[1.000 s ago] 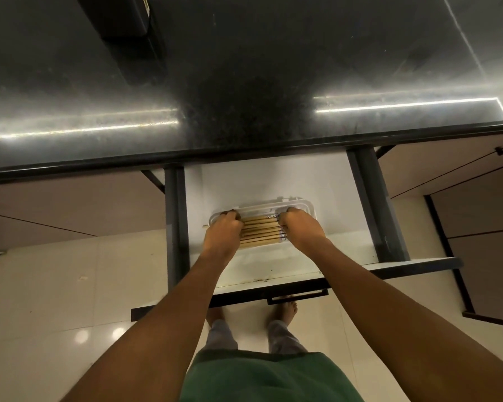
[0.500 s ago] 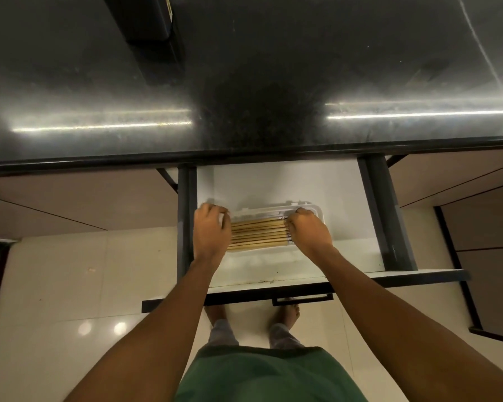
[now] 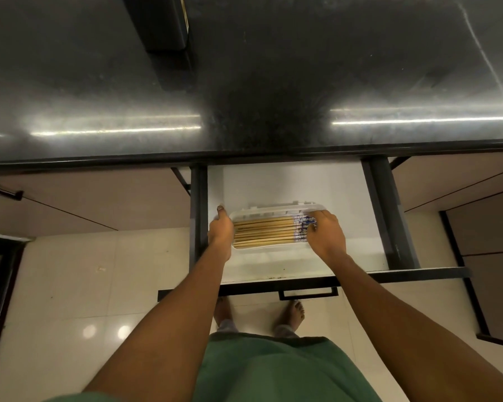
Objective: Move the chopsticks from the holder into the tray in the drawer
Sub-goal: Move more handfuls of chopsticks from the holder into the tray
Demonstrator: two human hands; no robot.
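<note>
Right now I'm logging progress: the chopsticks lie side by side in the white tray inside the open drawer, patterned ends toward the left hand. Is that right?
Not quite. In the head view the chopsticks do lie side by side in the white tray in the open drawer, but their blue-patterned ends point toward the right hand, not the left hand.

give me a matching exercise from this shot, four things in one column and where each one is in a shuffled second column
Things:
1. chopsticks
2. left hand
3. right hand
4. white tray

Places:
A. at the tray's right end, by the patterned chopstick tips
B. on the floor of the open drawer
C. lying side by side in the tray
D. at the tray's left end

Pairs: 1-C, 2-D, 3-A, 4-B
</note>
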